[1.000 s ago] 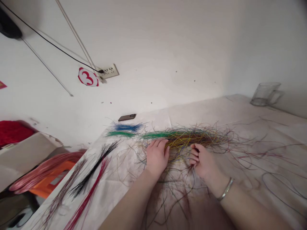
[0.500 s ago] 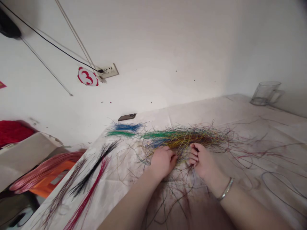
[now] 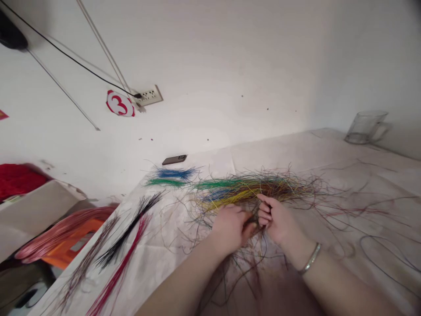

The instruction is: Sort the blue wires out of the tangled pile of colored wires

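A tangled heap of thin coloured wires (image 3: 245,193), yellow, green, blue and brown, lies on the white-covered table. At its near edge, my left hand (image 3: 232,226) is closed in a pinch on some dark wires right beside the right hand's fingertips. My right hand (image 3: 274,219), with a bracelet on the wrist, has its fingers curled round thin wires whose loose ends hang below. How many strands each hand grips is hidden by the fingers. Stray wires (image 3: 243,272) spread over the table in front of me.
Sorted bundles lie to the left: blue wires (image 3: 174,174), green wires (image 3: 166,181), black wires (image 3: 130,232) and red wires (image 3: 121,267). A phone (image 3: 174,159) rests by the wall. A glass mug (image 3: 363,128) stands far right. Pink wire (image 3: 66,230) lies over an orange stool (image 3: 74,245) beside the table.
My left hand has shifted right, up against the right hand's fingers, uncovering more yellow wire in the heap. My right hand stays almost in place.
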`<state>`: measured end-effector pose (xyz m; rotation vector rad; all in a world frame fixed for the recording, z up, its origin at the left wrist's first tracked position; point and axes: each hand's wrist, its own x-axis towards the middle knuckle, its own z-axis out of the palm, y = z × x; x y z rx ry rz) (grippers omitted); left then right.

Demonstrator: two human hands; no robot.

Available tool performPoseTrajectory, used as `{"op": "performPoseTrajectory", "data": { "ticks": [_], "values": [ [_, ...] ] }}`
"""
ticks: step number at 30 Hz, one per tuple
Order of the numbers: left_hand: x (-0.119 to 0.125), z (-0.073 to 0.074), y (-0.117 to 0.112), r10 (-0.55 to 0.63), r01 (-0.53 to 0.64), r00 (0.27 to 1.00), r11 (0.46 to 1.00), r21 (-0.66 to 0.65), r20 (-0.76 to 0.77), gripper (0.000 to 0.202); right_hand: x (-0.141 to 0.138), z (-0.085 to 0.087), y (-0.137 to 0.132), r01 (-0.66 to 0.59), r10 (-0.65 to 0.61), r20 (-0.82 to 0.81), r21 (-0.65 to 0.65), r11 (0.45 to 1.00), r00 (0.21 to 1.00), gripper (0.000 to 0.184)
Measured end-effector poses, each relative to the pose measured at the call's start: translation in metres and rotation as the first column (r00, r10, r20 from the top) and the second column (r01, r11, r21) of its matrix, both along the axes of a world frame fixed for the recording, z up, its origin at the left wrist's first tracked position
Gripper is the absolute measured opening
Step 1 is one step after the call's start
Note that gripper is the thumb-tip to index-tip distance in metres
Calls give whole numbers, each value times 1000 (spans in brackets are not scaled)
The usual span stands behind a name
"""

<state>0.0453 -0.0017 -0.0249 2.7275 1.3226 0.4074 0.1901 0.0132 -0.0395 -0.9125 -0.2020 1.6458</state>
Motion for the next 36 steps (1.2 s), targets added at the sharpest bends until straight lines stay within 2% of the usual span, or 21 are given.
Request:
{"op": "performPoseTrajectory", "data": {
  "ticks": [3, 6, 10, 13, 17, 28, 33, 36],
  "values": [
    [-12, 0, 9, 145, -162, 979, 981, 108, 146, 26, 0, -1, 1, -10, 10, -20, -19, 1000, 1000, 5],
    [-29, -5, 23, 247, -322, 914, 925, 203, 322, 22, 0, 0, 1, -19, 19, -34, -25, 999, 999, 7],
    [-40, -18, 38, 359, -451, 854, 872, 192, 378, 33, -1, 0, -1, -42, 41, -42, -29, 999, 998, 5],
    [-37, -23, 41, 354, -427, 877, 884, 190, 324, 43, -1, -1, -1, -57, 56, -45, -29, 998, 997, 6],
    [-30, -23, 39, 257, -306, 929, 939, 160, 265, 22, -1, -2, 0, -65, 63, -44, -34, 997, 997, 6],
    [-26, -13, 33, 217, -229, 964, 971, 70, 152, 19, -2, -1, -1, -57, 55, -26, -43, 997, 998, 4],
    [-26, -12, 33, 253, -257, 962, 966, 27, 102, 39, -2, -2, -1, -73, 73, -8, -37, 997, 997, 5],
    [-27, -17, 35, 320, -325, 939, 946, 19, 127, 41, -4, 0, -2, -90, 91, 26, -36, 995, 995, 3]
  ]
}}
